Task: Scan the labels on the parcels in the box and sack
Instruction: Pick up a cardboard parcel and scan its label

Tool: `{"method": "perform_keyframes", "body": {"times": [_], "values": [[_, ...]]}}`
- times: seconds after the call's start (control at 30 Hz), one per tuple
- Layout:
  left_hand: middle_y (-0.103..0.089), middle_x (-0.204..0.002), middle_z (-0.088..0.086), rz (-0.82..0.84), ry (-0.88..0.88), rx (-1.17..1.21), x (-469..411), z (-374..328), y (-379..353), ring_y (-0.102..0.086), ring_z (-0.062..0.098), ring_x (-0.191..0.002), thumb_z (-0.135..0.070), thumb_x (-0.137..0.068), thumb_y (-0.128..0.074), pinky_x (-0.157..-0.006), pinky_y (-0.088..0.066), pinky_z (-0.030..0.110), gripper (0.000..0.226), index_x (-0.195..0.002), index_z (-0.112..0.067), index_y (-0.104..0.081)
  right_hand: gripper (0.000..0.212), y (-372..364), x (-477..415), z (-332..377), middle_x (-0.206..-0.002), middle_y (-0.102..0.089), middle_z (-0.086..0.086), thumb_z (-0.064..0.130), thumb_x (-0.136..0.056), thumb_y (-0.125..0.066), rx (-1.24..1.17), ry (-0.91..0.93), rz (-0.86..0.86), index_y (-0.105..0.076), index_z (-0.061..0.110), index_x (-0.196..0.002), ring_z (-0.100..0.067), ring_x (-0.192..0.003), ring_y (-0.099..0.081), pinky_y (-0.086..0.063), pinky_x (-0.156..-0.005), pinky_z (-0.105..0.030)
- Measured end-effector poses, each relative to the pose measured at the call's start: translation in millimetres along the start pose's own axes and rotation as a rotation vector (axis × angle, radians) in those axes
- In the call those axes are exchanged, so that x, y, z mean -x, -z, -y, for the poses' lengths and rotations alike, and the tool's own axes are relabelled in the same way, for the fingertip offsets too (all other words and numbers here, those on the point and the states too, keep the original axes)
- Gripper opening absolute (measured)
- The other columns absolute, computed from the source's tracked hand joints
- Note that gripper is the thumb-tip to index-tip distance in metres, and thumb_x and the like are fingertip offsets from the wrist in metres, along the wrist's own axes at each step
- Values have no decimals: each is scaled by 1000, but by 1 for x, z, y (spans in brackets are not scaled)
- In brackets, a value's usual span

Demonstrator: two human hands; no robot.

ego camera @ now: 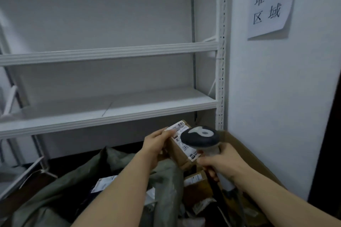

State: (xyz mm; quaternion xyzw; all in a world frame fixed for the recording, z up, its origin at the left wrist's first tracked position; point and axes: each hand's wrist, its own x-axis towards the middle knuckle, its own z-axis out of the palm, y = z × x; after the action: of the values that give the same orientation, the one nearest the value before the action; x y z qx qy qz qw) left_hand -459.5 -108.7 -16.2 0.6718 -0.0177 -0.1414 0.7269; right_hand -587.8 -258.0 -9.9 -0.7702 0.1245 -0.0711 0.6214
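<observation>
now a small brown parcel is gripped by the left hand — a scanner is clasped in the right hand, held over its label.

Left hand holds cardboard parcel label-up; right hand grips barcode scanner just over its label, above sack and box.

Single head view, facing forward, slightly down; shelving close ahead; edges seemingly warped.

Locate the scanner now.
The scanner sits lower right in the head view, gripped by the right hand, in front of the labelled parcel the left hand holds.
</observation>
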Motion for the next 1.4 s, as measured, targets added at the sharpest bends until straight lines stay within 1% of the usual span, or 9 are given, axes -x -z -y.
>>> {"method": "perform_keyframes", "body": {"times": [0.17, 0.23, 0.37, 0.63, 0.7, 0.77, 0.93, 1.13, 1.4], "values": [[-65, -87, 11, 13, -36, -11, 19, -15, 18, -58, 22, -75, -6, -78, -68, -66, -54, 33, 29, -104, -18, -71, 6, -15, 13, 19, -49, -55, -5, -1, -79, -68, 45, 30, 26, -63, 1, -80, -15, -41, -44, -40, -42, -25], [-62, -78, 12, 14, -45, 1, 24, -20, 22, -55, 23, -72, 1, -79, -60, -68, -50, 32, 23, -88, -16, -73, 8, -18, 16, 25, -49, -55, -5, -1, -79, -69, 67, 31, 33, -62, 2, -78, -15, -41, -45, -41, -42, -25], [-62, -64, 9, -3, -55, 17, 31, -24, 32, -56, 22, -64, 10, -78, -54, -68, -48, 32, 33, -66, -15, -71, 8, -22, 23, 32, -57, -56, -11, -1, -77, -69, 102, 33, 43, -62, 2, -76, -17, -44, -44, -39, -44, -26], [-67, -77, 8, -43, -97, 66, 42, -32, 47, -61, 20, -67, 10, -79, -60, -57, -48, 28, 27, -93, -12, -68, 13, -28, 34, 37, -53, -56, -8, -3, -77, -67, 131, 56, 71, -59, 4, -70, -16, -43, -46, -41, -43, -24], [-67, -81, 11, -47, -93, 63, 41, -31, 50, -62, 20, -70, 9, -78, -60, -59, -49, 30, 35, -107, -11, -66, 10, -29, 36, 39, -55, -56, -9, -2, -77, -68, 120, 62, 68, -60, 4, -72, -17, -44, -47, -42, -45, -25], [-66, -80, 11, -56, -95, 70, 41, -32, 51, -61, 20, -68, 10, -76, -59, -60, -48, 29, 40, -111, -9, -66, 9, -30, 36, 41, -56, -56, -11, -2, -77, -68, 95, 65, 56, -61, 2, -72, -17, -43, -47, -42, -45, -26], [-65, -73, 9, -62, -100, 62, 44, -34, 51, -58, 19, -64, 12, -74, -56, -59, -46, 28, 33, -93, -12, -70, 9, -32, 39, 44, -57, -56, -12, -2, -77, -67, 88, 74, 72, -61, 2, -72, -16, -42, -45, -42, -45, -27], [-64, -72, 8, -76, -96, 96, 45, -35, 51, -58, 17, -61, 12, -74, -59, -54, -45, 27, 42, -110, -8, -68, 13, -33, 37, 42, -53, -56, -10, -2, -77, -68, 86, 77, 61, -59, 4, -68, -17, -41, -45, -42, -44, -26], [-65, -71, 9, -79, -101, 90, 45, -35, 53, -58, 20, -65, 13, -75, -55, -57, -46, 29, 32, -91, -11, -69, 10, -34, 34, 42, -56, -57, -10, -1, -77, -69, 67, 65, 71, -61, 4, -72, -17, -44, -46, -43, -45, -26]]}}
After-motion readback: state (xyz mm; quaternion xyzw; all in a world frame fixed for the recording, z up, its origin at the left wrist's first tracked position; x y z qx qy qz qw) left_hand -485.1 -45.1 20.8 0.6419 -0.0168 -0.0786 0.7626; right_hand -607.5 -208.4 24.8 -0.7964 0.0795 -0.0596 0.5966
